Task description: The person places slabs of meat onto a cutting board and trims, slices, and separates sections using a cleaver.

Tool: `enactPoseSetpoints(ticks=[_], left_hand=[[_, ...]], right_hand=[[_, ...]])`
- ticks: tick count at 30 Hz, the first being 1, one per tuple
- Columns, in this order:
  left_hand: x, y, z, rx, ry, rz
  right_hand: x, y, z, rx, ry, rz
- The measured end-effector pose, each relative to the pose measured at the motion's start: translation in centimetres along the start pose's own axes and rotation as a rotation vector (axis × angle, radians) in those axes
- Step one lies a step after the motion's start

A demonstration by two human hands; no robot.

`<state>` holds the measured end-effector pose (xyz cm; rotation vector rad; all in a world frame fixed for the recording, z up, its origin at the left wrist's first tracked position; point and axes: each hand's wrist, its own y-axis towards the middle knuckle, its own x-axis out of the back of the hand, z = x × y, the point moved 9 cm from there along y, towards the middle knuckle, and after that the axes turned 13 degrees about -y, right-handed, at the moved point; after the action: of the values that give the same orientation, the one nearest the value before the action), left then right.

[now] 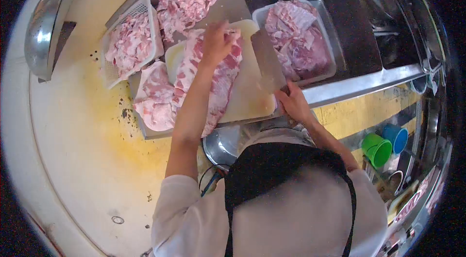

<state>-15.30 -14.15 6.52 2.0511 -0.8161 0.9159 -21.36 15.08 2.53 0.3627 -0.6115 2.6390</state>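
Note:
A long slab of pork ribs (223,82) lies lengthwise on a pale cutting board (247,106). My left hand (216,43) is over its far end, fingers apart and a little bent; whether it presses on the meat is hard to tell. My right hand (293,104) grips a broad-bladed cleaver (268,60) by its handle at the board's right edge. The blade points away from me, beside the ribs and apart from them. Another thick piece of pork (156,99) sits left of the slab, close to my left forearm.
A white perforated basket (156,29) of meat pieces stands at the far left. Behind the board is a heap of trimmings (187,4). A white tray (330,65) with large cuts is at right. Green (376,150) and blue (395,138) buckets stand lower right.

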Motion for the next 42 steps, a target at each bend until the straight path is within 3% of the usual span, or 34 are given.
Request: enactPoseSetpoints(ticks=[2,4,6,8,11,13,17,19,21,22,24,25,27,30,34,37,39,41,42], left_hand=[[4.0,-1.9,1.6,-0.032,0.025,-0.196],[8.1,-5.2,4.8,0.140,-0.011,-0.253],[9.7,-11.8,11.3,0.161,0.128,-0.124],[12.0,-16.2,11.7,0.305,0.072,-0.295],[12.0,-21.0,10.0,0.637,-0.135,-0.387],[12.3,-21.6,8.3,0.637,-0.182,-0.393],[14.4,-23.0,5.8,0.566,-0.111,-0.381],[15.6,-25.4,5.1,0.638,0.012,-0.342],[16.0,-28.4,5.8,0.776,0.134,-0.308],[15.9,-29.2,5.6,0.733,0.163,-0.332],[15.7,-30.0,5.1,0.633,0.219,-0.377],[15.8,-29.6,5.0,0.709,0.150,-0.387],[15.6,-28.1,4.9,0.848,0.002,-0.402],[15.4,-27.3,3.9,0.874,-0.035,-0.390],[12.0,-32.1,6.3,1.132,-0.682,-0.594],[12.4,-30.8,3.5,1.133,-0.731,-0.665],[15.6,-26.5,0.4,0.871,-0.664,-0.750],[18.0,-25.7,1.3,0.774,-0.573,-0.803],[20.6,-22.3,-2.4,0.617,-0.256,-0.710]], right_hand=[[0.4,-0.5,-0.1,0.036,-0.029,0.021],[0.8,-1.3,-0.8,-0.046,-0.091,0.089],[0.8,-1.9,-1.2,-0.086,-0.166,0.163],[0.9,-1.7,-1.7,-0.055,-0.215,0.165],[0.8,-1.5,-2.3,0.005,-0.234,0.147],[0.9,-1.6,-0.8,-0.055,-0.220,0.221],[0.4,-1.1,-0.7,0.014,-0.183,0.158],[0.4,-1.4,-1.5,-0.085,-0.246,0.164],[0.7,-1.8,-0.8,-0.011,-0.267,0.097],[0.6,-2.4,-0.5,0.020,-0.274,0.069],[0.4,-3.1,-0.5,-0.131,-0.301,0.136],[0.2,-3.4,-0.7,-0.209,-0.311,0.165],[0.0,-3.4,-0.6,-0.080,-0.273,0.084],[0.4,-3.7,0.2,-0.033,-0.251,0.014],[0.2,-2.9,-1.7,0.015,-0.180,0.014],[0.5,-2.8,-1.2,0.054,-0.179,0.016],[0.3,-2.8,-1.9,0.086,-0.279,0.043],[0.8,-4.4,-0.9,0.079,-0.254,0.149],[1.0,-4.8,-0.5,0.083,-0.242,0.207]])
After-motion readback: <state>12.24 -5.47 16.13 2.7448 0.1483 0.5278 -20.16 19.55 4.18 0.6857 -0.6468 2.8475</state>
